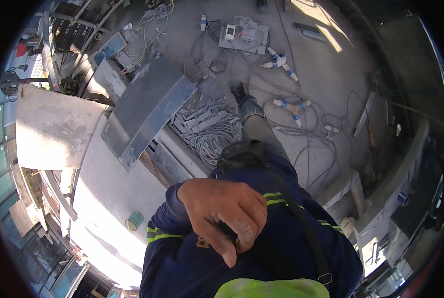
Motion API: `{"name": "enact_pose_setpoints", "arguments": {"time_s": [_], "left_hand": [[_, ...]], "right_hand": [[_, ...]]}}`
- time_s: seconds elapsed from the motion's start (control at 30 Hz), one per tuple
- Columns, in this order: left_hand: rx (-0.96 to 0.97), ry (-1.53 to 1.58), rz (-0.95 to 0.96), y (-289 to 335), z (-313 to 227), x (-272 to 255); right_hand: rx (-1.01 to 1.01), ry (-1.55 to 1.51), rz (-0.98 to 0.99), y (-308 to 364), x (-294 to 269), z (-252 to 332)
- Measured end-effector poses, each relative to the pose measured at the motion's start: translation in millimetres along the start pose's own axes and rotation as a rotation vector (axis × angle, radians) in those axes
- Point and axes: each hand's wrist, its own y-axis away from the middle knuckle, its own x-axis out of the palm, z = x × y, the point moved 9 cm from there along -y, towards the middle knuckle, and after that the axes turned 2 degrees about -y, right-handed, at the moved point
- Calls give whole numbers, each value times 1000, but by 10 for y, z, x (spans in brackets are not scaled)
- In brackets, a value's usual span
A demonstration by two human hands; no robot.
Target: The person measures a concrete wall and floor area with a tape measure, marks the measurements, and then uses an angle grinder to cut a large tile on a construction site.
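My left hand [227, 213] is raised in front of my chest, its back turned up and its fingers curled in toward the thumb. A dark patch shows inside the curl, but whether it is a held thing, cloth or shadow cannot be made out. Behind the hand is my navy jacket [286, 233] with yellow-green reflective stripes, crossed by a black strap [306, 233]. A black bag [242, 155] sits at my waist. My right hand is out of sight. One leg [261, 131] stretches forward, its dark boot [239, 92] on the dusty floor.
Coiled cables and grey strips [207, 124] lie beside my leg. Blue-and-white plug connectors [291, 107] and cables spread to the right. A grey metal sheet [147, 107] and a pale board [58, 126] are at left. A green tin [134, 220] stands on a pale surface.
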Motion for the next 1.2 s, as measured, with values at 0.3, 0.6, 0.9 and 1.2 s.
{"name": "enact_pose_setpoints", "arguments": {"time_s": [0.3,0.6,0.9,1.2], "left_hand": [[-1457,-280,-398,2085,2062,-2912],[-1768,37,-830,3544,2318,-3148],[-1656,769,-1214,3783,2933,-2591],[-1490,681,-1374,3644,2858,-3133]], "right_hand": [[61,-889,-444,-3234,-3509,2157],[-24,-1439,-135,-7002,-4712,4375],[41,-1729,-368,-10198,-4749,3813],[-265,-1000,-513,-10782,-5419,3435]]}}
